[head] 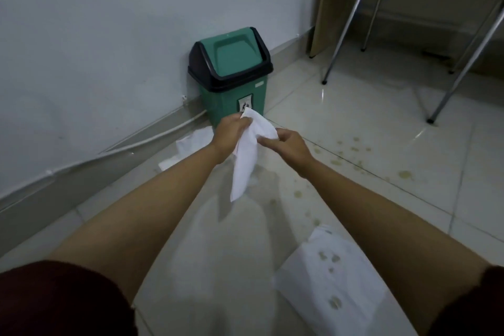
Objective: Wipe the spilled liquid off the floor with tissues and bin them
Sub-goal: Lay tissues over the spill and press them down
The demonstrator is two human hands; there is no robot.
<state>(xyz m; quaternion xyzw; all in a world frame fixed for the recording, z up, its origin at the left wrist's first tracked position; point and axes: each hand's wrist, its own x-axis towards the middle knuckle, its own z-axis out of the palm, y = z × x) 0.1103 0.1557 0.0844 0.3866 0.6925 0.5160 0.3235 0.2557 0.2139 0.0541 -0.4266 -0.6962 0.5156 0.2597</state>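
1. up front, both bare arms reach out over the pale tiled floor [354,123], each ending in a dark red sleeve [54,297] at the bottom edge of the view.
2. the left hand [231,131] is closed around the upper end of a white tissue [249,153], fingers curled over it.
3. the right hand [289,144] pinches the same tissue at its right side between thumb and fingertips; the rest of the sheet hangs down loose between the two hands, above the floor.
4. the green bin [231,84] with a black collar and a green swing lid stands against the wall [109,35], just behind the hands; its lid is shut.
5. yellowish drops of spilled liquid [351,155] dot the tiles to the right of the hands, some near a tile joint.
6. a flat white tissue sheet [327,281] lies on the floor under the right forearm, with wet yellowish spots on it.
7. more white tissue [191,142] lies on the floor at the foot of the bin, left of the hands.
8. metal chair legs [343,35] stand at the upper right, well apart from the bin.
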